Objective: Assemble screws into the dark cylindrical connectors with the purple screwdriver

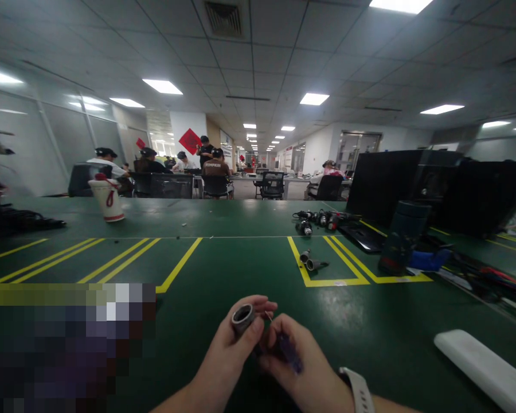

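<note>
My left hand (227, 347) is closed around a grey hollow cylindrical part (242, 328), its round open end tilted up towards me. The rest of that part is hidden by my fingers. Close beside it, my right hand (312, 353) grips a small screwdriver with a translucent purple handle (290, 351). Its thin shaft points up and left, near my left fingertips; whether the tip touches the part cannot be made out. Two similar grey parts, a standing one (304, 256) and a lying one (313, 265), are inside a yellow-taped area of the green table (223, 264).
Several dark cable connectors (304, 228) lie farther back. To the right stand a dark bottle (404, 238) and black monitors (382, 180), with a white elongated case (484, 367) nearer. A paper cup (108, 201) stands at left. People sit beyond the table.
</note>
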A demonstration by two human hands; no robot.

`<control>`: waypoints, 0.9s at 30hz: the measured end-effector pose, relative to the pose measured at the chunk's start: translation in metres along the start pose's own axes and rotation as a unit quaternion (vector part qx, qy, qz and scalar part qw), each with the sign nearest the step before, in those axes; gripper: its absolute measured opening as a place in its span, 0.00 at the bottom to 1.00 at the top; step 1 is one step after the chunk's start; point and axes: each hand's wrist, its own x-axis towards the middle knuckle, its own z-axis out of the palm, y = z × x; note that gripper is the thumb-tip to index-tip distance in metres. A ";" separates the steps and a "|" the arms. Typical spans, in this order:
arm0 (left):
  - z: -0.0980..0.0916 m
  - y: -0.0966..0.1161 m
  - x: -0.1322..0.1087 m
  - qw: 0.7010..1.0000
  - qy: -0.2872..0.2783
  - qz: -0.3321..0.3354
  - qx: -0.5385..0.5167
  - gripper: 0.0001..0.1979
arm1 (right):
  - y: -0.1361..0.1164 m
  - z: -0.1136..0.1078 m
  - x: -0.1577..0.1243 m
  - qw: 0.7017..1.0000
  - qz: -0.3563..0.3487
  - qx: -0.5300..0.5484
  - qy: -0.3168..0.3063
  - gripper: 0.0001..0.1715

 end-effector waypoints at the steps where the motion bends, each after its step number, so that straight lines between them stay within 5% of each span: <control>1: 0.000 0.002 -0.003 1.000 -0.003 0.011 0.011 0.14 | 0.002 0.001 -0.001 1.000 -0.014 -0.023 0.003 0.09; 5: -0.010 0.006 -0.005 0.994 -0.007 0.052 0.096 0.08 | 0.001 -0.015 0.002 0.995 -0.003 -0.051 0.088 0.03; 7: -0.016 0.006 -0.002 0.987 -0.004 0.053 0.150 0.05 | -0.003 -0.027 0.002 0.994 0.009 0.010 0.109 0.09; 13: -0.020 0.000 0.007 0.973 0.025 0.038 0.224 0.09 | -0.018 -0.034 -0.010 0.994 -0.066 0.081 0.040 0.16; 17: -0.016 -0.004 0.005 0.958 0.006 0.047 0.282 0.13 | -0.027 -0.024 -0.018 0.996 -0.078 -0.046 -0.007 0.08; 21: -0.015 -0.008 0.002 0.918 0.014 0.096 0.386 0.12 | -0.029 -0.017 -0.022 0.966 -0.156 -0.206 -0.009 0.09; 27: -0.014 -0.007 0.000 0.891 0.014 0.133 0.435 0.11 | -0.026 -0.014 -0.023 0.965 -0.149 -0.211 -0.037 0.11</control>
